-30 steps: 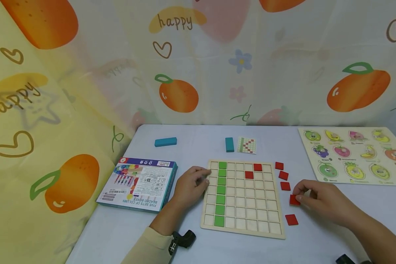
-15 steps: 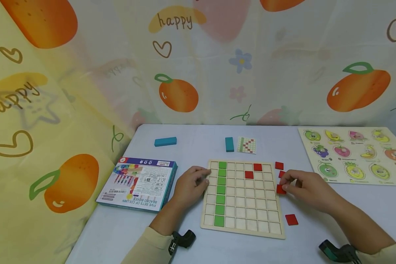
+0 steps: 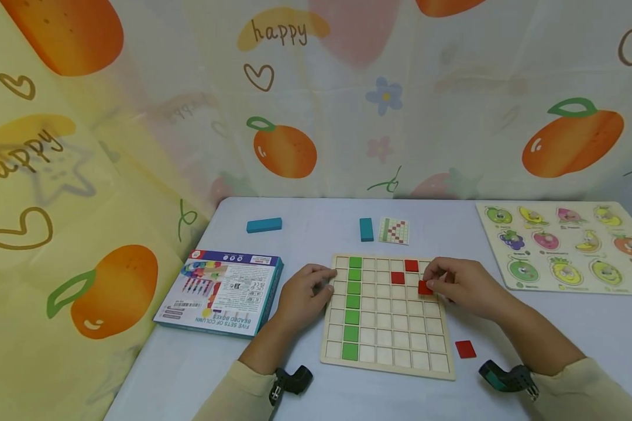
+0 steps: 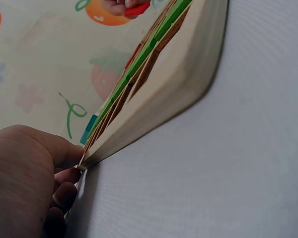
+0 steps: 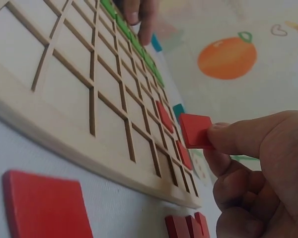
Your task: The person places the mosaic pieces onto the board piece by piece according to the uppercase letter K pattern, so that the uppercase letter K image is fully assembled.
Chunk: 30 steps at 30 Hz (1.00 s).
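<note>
A wooden grid board (image 3: pixel 387 369) lies on the white table, with a column of green tiles (image 3: pixel 352 302) and two red tiles (image 3: pixel 397 278) set in its cells. At its left edge my left hand (image 3: pixel 305 295) holds the rim between thumb and fingers; the left wrist view shows the thumb (image 4: pixel 67 152) against the edge. My right hand (image 3: pixel 466 286) pinches a red tile (image 5: pixel 194 130) between thumb and fingers, above the board's right side. In the right wrist view this tile is tilted and clear of the grid. Fingers partly cover it in the head view.
One loose red tile (image 3: pixel 466 349) lies right of the board; several more (image 5: pixel 176 227) show in the right wrist view. Behind the board are a pattern card (image 3: pixel 394 231) and teal blocks (image 3: pixel 366 230). A box (image 3: pixel 218 292) lies left, a fruit picture board (image 3: pixel 563 248) right.
My right hand has lifted the red tile off the table and carried it left and farther back, over the board's right side. The left hand stays at the board's left edge.
</note>
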Each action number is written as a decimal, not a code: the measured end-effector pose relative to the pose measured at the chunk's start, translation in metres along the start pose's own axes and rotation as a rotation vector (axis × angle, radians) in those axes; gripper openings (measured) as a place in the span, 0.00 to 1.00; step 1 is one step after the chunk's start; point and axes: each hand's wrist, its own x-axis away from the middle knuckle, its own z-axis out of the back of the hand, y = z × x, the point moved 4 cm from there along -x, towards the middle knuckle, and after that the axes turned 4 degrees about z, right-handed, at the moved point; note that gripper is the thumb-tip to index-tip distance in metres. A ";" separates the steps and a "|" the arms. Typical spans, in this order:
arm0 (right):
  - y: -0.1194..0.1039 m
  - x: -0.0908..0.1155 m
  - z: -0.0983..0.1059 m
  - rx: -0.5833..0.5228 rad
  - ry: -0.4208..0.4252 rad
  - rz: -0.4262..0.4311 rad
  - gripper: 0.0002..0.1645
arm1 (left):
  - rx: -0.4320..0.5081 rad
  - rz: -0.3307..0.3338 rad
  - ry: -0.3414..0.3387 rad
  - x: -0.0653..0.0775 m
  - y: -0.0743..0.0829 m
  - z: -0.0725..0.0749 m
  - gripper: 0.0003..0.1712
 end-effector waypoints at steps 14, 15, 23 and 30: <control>-0.007 -0.023 -0.025 -0.055 -0.015 0.002 0.03 | -0.002 -0.001 -0.007 -0.001 -0.002 -0.001 0.18; -0.008 -0.024 -0.027 -0.060 -0.018 0.007 0.03 | 0.000 -0.002 -0.008 -0.001 -0.002 -0.001 0.18; -0.023 -0.035 -0.042 -0.066 -0.028 0.015 0.03 | 0.006 -0.006 -0.005 0.000 -0.002 -0.001 0.18; -0.028 -0.041 -0.057 -0.064 -0.036 0.024 0.03 | 0.007 -0.009 -0.009 0.000 -0.001 0.000 0.18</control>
